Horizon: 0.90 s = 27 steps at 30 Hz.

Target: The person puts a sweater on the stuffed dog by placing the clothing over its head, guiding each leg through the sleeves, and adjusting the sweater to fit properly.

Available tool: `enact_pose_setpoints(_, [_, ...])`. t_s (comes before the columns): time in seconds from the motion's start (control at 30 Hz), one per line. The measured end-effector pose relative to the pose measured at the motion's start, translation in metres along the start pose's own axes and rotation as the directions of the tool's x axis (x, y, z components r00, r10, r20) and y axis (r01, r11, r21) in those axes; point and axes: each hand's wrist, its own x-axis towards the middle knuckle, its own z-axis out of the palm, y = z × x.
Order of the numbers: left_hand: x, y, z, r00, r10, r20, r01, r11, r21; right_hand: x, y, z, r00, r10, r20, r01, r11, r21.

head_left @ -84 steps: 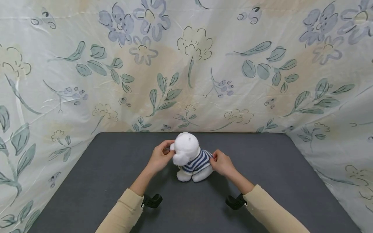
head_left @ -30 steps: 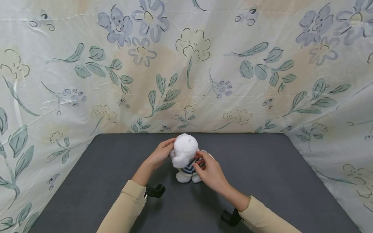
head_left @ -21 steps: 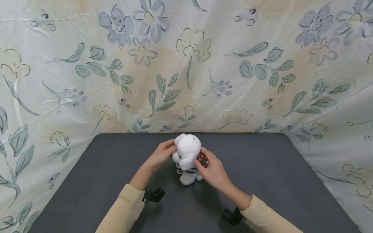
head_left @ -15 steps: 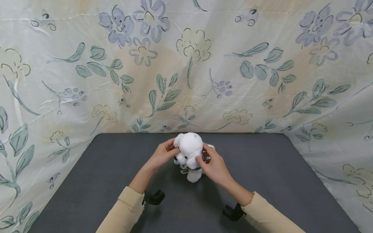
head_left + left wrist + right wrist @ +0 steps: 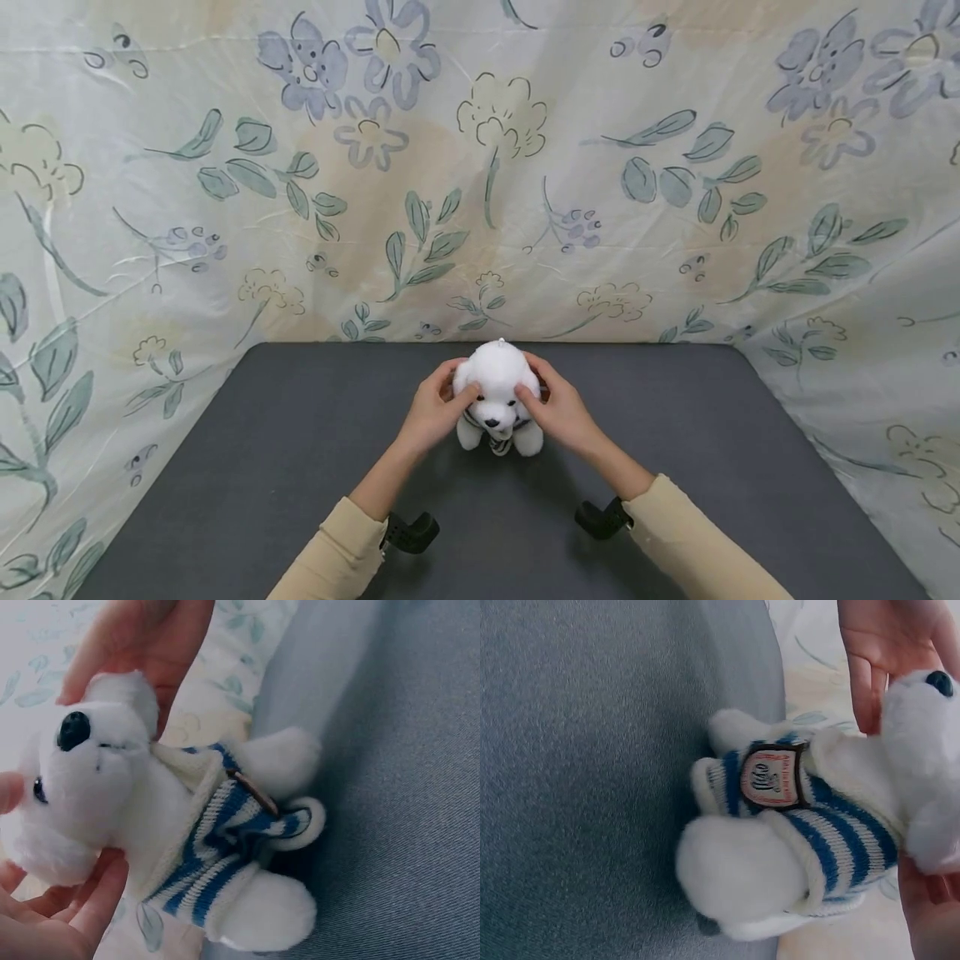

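A white plush dog in a blue-and-white striped knit sweater sits at the table's far middle, its face toward me. My left hand holds one side of its head, thumb on the cheek near an eye and fingers behind the ear. On the other side my right hand grips the head likewise, thumb at the face. The left wrist view shows the black nose and a brown toggle on the sweater. In the right wrist view a patch with lettering shows on the sweater. The dog's back is hidden.
The dark grey table has rounded far corners. Behind it and along its sides hangs a pale floral cloth. A black wrist device sits under the left wrist, and another wrist device under the right.
The dog, which faced left, has turned to face me. My right hand has shifted from its back end to the head; my left hand has stayed at the head.
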Motion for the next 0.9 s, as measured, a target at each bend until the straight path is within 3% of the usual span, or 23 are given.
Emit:
enact_pose_setpoints(0.27, [0.0, -0.006, 0.004, 1.0, 0.01, -0.016, -0.01, 1.0, 0.015, -0.002, 0.011, -0.004, 0.999, -0.006, 0.048, 0.003, 0.998, 0.055])
enact_pose_setpoints(0.53, [0.0, -0.004, 0.007, 0.997, 0.066, -0.037, -0.06, 0.988, 0.145, -0.003, 0.023, -0.009, 0.996, -0.01, 0.092, 0.002, 0.996, 0.086])
enact_pose_setpoints(0.7, [0.003, -0.007, -0.001, 0.994, 0.099, 0.034, -0.105, 0.965, 0.242, -0.004, 0.02, -0.015, 0.989, -0.003, 0.148, 0.0, 1.0, 0.02])
enact_pose_setpoints(0.9, [0.0, -0.004, -0.016, 0.984, 0.089, 0.155, -0.138, 0.928, 0.345, -0.009, 0.023, -0.03, 0.962, 0.006, 0.274, 0.022, 0.995, -0.102])
